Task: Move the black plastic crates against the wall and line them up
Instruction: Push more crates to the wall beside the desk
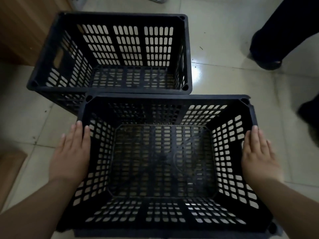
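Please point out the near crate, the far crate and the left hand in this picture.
near crate (pixel 162 161): head view, on the middle of its slotted floor.
far crate (pixel 188 52): head view, on its right rim.
left hand (pixel 72 152): head view, on the back of the hand.

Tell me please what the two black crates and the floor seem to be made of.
Near crate and far crate: apparently moulded plastic, matte black; the regular slotted walls and thick one-piece rims suggest it. Floor: probably glazed ceramic tile, pale and glossy; grout lines and a bright reflection show.
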Demonstrator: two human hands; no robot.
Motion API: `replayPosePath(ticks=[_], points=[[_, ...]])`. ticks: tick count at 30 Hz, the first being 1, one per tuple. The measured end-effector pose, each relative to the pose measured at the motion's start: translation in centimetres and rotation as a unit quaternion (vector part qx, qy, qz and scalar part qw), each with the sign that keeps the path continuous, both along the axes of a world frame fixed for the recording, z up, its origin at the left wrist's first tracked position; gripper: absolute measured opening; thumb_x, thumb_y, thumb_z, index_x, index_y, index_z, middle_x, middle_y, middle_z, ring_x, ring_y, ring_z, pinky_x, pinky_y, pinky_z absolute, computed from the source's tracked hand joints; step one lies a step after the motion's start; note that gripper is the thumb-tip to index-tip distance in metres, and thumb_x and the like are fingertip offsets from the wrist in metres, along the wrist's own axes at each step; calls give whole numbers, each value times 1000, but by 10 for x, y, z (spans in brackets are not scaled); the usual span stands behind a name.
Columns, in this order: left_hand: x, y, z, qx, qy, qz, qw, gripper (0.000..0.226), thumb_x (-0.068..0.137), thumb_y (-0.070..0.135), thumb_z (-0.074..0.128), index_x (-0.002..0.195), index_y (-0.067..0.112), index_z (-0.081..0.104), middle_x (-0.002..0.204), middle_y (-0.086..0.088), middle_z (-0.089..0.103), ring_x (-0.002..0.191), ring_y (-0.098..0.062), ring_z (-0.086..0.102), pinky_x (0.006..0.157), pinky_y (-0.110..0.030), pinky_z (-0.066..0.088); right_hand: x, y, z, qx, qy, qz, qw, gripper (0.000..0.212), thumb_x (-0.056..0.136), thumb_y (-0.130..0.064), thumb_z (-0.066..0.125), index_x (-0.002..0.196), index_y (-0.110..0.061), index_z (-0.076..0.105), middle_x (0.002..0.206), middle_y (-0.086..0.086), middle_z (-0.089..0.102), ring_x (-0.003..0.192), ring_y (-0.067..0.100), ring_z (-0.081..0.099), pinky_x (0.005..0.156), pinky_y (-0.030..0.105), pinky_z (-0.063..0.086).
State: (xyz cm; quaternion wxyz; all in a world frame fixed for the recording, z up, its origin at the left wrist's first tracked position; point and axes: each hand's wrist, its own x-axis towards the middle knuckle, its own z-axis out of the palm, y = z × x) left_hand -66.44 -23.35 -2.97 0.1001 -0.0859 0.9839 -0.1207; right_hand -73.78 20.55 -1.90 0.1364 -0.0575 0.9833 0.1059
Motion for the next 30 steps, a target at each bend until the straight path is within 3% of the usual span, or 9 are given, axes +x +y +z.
replayPosePath(ticks=[6, 10, 13, 16, 20, 23, 26, 28, 30], points=[[27, -5, 16, -13, -6, 3, 1000, 95, 59, -10, 66, 140, -2, 18, 150, -21, 25, 137, -31, 25, 114, -33, -6, 3, 1, 16, 11, 44, 51, 998, 74, 72, 9, 32, 142, 1, 9, 152, 10, -21, 139, 20, -17, 111, 33, -17], [73, -22, 46, -14, 6, 8, 1000, 94, 47, -13, 71, 135, -7, 35, 145, -25, 34, 133, -31, 27, 114, -31, -8, 11, -14, 51, 3, 93, 121, 988, 73, 72, 7, 19, 143, -2, 0, 149, 11, -31, 136, 19, -28, 107, 32, -26], [118, -26, 93, 1, 15, 29, 999, 86, 70, -4, 59, 144, 1, 15, 152, -18, 1, 143, -24, 9, 112, -34, -6, 22, -30, 77, -28, 109, 173, 979, 78, 62, 13, 40, 138, 4, 27, 154, 11, -2, 140, 21, 2, 113, 34, -4], [178, -31, 145, 1, 10, 64, 998, 72, 90, 6, 31, 137, 9, -23, 141, -10, -33, 134, -16, -24, 112, -32, -16, 42, -55, 114, -71, 147, 230, 959, 74, 62, 16, 37, 135, 7, 33, 154, 11, 1, 140, 20, 4, 112, 33, -2], [279, -49, 210, -44, 33, 170, 984, 88, 60, -4, 72, 139, 2, 34, 150, -17, 21, 139, -22, 24, 112, -29, -12, 79, -99, 167, -120, 164, 297, 933, 67, 67, 14, 24, 133, 8, 34, 157, 9, -11, 144, 19, -10, 113, 32, -5], [369, -51, 263, -29, 56, 207, 976, 86, 45, -13, 74, 127, -6, 49, 136, -23, 49, 126, -29, 45, 112, -31, 0, 116, -142, 210, -151, 194, 360, 900, 60, 75, 3, 17, 131, 8, 36, 156, 8, -12, 144, 19, -10, 113, 32, -5], [463, -46, 306, -74, 59, 252, 963, 56, 67, -9, 48, 122, -9, 50, 131, -25, 52, 126, -32, 42, 113, -30, -1, 167, -190, 246, -184, 176, 430, 866, 58, 75, -5, 26, 133, 5, 32, 157, 7, -12, 144, 18, -10, 115, 32, -7], [531, -41, 322, -70, 30, 300, 951, 58, 67, -1, 31, 120, -10, 52, 128, -26, 55, 124, -30, 35, 114, -30, -4, 208, -228, 270, -170, 170, 474, 847, 67, 72, -10, 43, 137, 1, 30, 156, 8, -12, 142, 18, -20, 115, 33, -16], [589, -33, 343, -83, 60, 329, 939, 62, 69, -5, 36, 131, -7, 42, 140, -25, 42, 134, -29, 24, 112, -29, -12, 254, -266, 290, -129, 167, 521, 827, 70, 72, -12, 53, 138, -2, 32, 154, 22, 0, 135, 16, -35, 109, 32, -26]])
